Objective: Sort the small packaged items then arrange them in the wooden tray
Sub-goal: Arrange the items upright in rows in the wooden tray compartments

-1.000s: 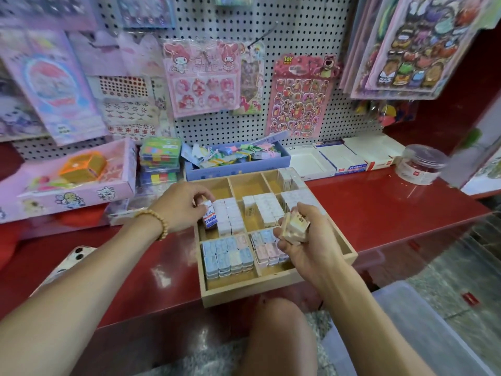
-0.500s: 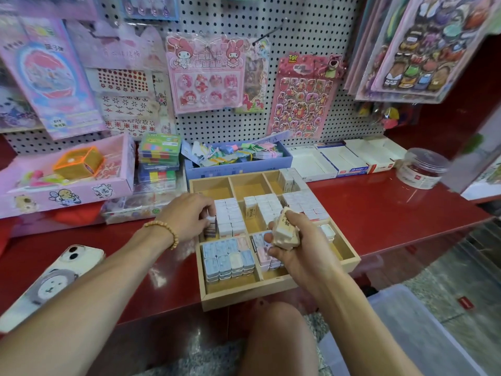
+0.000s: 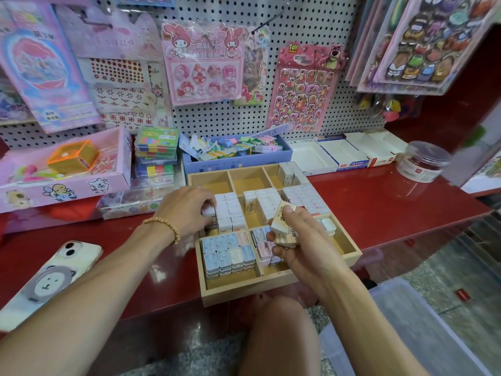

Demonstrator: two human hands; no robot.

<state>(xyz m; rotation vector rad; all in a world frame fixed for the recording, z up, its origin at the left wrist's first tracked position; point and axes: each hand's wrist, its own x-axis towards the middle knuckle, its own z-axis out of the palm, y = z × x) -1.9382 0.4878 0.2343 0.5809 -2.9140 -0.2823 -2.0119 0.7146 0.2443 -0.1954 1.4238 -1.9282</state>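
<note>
Head view: right hand (image 3: 303,248) around cream packets (image 3: 283,229)

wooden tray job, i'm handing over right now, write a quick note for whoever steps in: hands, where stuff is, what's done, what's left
Left hand: at the tray's middle-left compartment, fingers curled on a white packet at the edge of the stack there.
Right hand: above the front of the wooden tray, gripping a few cream packets.
Done: front-left compartment holds blue and pastel packets; the middle row holds white packets in neat rows.
Left: seat the white packet, place the cream ones, probably beside the matching cream packet standing in the centre compartment. The two back-left compartments look empty.
</note>
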